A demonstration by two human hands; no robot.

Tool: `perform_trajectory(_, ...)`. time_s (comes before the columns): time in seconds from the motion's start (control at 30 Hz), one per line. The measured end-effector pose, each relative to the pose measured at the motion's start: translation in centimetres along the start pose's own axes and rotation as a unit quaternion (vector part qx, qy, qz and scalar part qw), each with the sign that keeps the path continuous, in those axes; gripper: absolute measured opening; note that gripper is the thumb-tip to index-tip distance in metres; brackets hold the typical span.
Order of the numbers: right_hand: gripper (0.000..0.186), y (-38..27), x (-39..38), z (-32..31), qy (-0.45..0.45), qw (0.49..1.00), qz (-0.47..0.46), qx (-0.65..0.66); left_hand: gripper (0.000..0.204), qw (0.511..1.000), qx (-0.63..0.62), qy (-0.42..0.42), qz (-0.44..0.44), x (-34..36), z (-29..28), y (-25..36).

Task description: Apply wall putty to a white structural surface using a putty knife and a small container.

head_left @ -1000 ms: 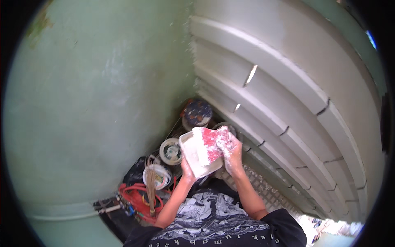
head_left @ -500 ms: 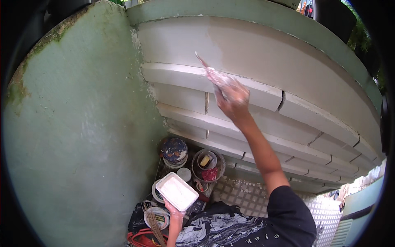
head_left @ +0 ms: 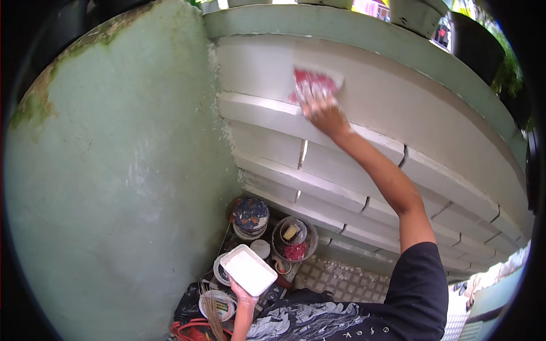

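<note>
My right hand [head_left: 323,111], smeared with white, is closed on a flat red putty spreader [head_left: 313,83]. The spreader lies against the pale upper band of the wall [head_left: 387,82], just above a raised ledge. Its face is partly covered by my fingers and blurred. Low in the view, my left hand [head_left: 243,292] grips a white rectangular tray [head_left: 226,265] from below and along its near edge. White paste [head_left: 249,269] covers the inside of the tray.
A green wall [head_left: 131,170] rises on the left. Below stand a paint-stained bucket [head_left: 251,213], a basin [head_left: 313,241] with a brush and a red piece in it, a white tub [head_left: 218,305] and a bundle of thin sticks [head_left: 213,318]. Potted plants [head_left: 418,14] line the wall top.
My right hand has turned the spreader from edge-on to flat against the wall. The tray is still in my left hand. The whole view has shifted slightly.
</note>
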State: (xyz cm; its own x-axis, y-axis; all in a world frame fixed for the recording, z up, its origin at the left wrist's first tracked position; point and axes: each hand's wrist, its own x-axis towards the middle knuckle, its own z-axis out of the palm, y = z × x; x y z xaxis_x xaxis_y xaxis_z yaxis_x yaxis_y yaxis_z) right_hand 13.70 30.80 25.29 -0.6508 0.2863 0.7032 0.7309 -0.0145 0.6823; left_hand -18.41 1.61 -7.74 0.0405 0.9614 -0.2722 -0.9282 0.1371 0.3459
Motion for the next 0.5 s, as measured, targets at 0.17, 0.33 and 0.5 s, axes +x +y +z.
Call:
perform_trajectory(0.17,0.026,-2.1,-1.3,-2.7,-0.026,0.994,-0.048,0.095,0.065,1.000,0.001,0.001,0.002,0.3,2.0,-0.7)
perform_trajectory(0.33,0.024,2.5,3.1,-2.5,0.071,0.997,0.009,0.040,0.066,0.999,-0.002,-0.020,-0.031,-0.5,4.3,-1.1)
perform_trajectory(0.5,0.026,4.5,4.0,-1.0,0.065,0.998,-0.009,-0.020,0.065,0.999,-0.001,-0.021,-0.029,0.2,3.0,-1.3)
